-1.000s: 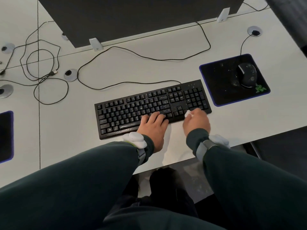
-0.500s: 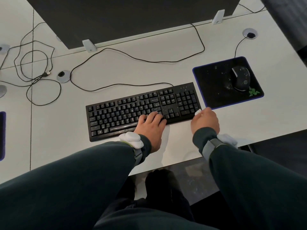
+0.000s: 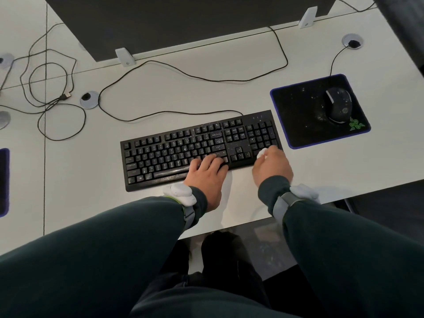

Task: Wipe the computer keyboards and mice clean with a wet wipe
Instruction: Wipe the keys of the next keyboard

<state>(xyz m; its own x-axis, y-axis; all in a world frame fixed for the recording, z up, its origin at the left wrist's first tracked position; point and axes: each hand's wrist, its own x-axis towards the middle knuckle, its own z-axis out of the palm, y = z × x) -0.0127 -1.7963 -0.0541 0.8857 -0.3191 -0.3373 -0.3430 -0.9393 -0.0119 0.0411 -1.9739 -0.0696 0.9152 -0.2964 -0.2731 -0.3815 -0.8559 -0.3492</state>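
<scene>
A black, dusty keyboard lies on the white desk. My left hand rests on its lower middle keys with fingers spread flat. My right hand grips a small white wet wipe at the keyboard's lower right corner, over the number pad. Only a bit of the wipe shows past the fingers. A black mouse sits on a black mouse pad with a purple edge, to the right of the keyboard.
A dark monitor base stands behind the keyboard. Loose black cables coil at the left by round cable grommets. Another mouse pad edge shows at far left. The desk's front edge runs just under my wrists.
My right hand with the wipe slid right along the keyboard's lower edge to the corner, then came back onto the number pad. The left hand stayed on the keys.
</scene>
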